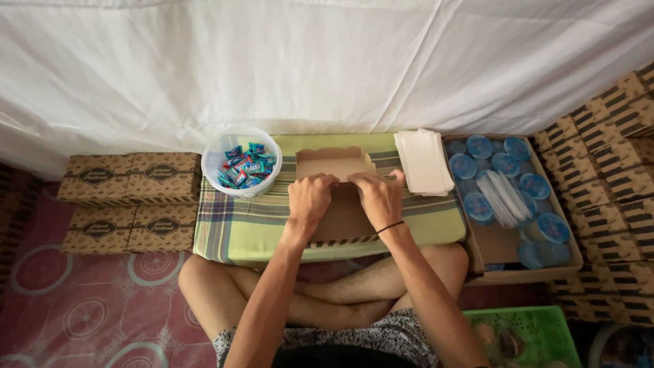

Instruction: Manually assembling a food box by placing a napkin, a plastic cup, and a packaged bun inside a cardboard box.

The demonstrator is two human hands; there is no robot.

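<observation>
matt cardboard box [335, 163], glossy plastic tub [241, 161]

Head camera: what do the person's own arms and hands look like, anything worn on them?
Both arms are bare, with no sleeves in view. The left hand wears no glove, ring or band that shows. The right hand is also ungloved, and a thin black band circles its wrist. No watch shows.

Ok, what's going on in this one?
A person sits cross-legged at a low checked green cushion. Both hands, left hand and right hand, press on an open flat brown cardboard box lying on it. A round white plastic tub of blue-wrapped sweets stands left of the box, and a stack of white paper napkins lies to its right. Beyond that, a carton of blue-lidded sealed cups.
</observation>
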